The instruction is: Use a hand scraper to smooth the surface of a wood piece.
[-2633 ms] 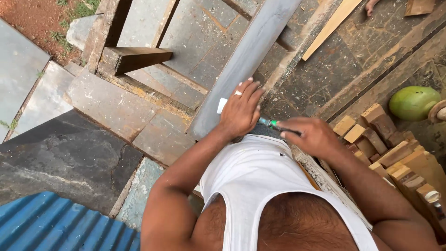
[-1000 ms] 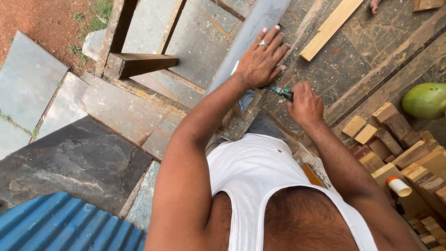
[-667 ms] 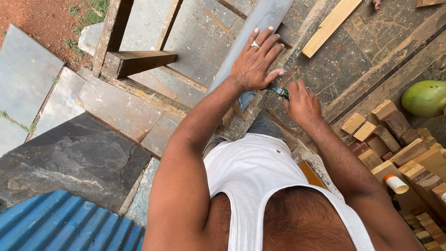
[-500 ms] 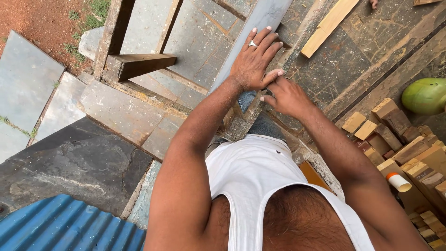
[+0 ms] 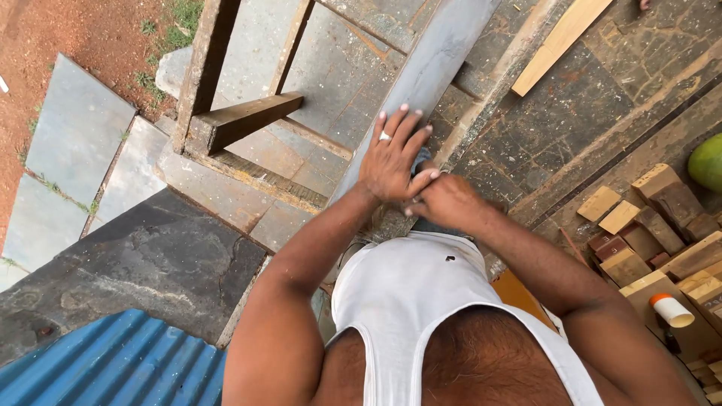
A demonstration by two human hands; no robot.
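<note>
L hand point(image 5: 391, 162) flat on the grey board point(image 5: 440, 64), fingers spread, ring showing, pinning it near the board's lower end. R hand point(image 5: 445, 203) curled tight right against the L thumb, at the board's edge; can't tell what it grips, if anything, as the fingers hide it. Board runs diagonal, lower end by my hands and upper end off the top edge of view, lying over a wood frame point(image 5: 226, 113). Progress, as a judgement: looks mid-job. Board is placed and held down, but I see no finished mark or cut on the grey face, so most work looks undone. Surroundings: outdoor spot w/ dark stone slabs point(image 5: 150, 256), worn stone paving point(image 5: 571, 113) to the right, red dirt and a bit of grass at top-left corner. Blue corrugated sheet point(image 5: 113, 361) bottom-left. Pile of wood blocks point(image 5: 662, 233) at right edge w/ a white tube w/ orange cap point(image 5: 671, 310) on it, green round thing point(image 5: 708, 162) half cut off at the edge. Pale plank point(image 5: 560, 41) up top.
</note>
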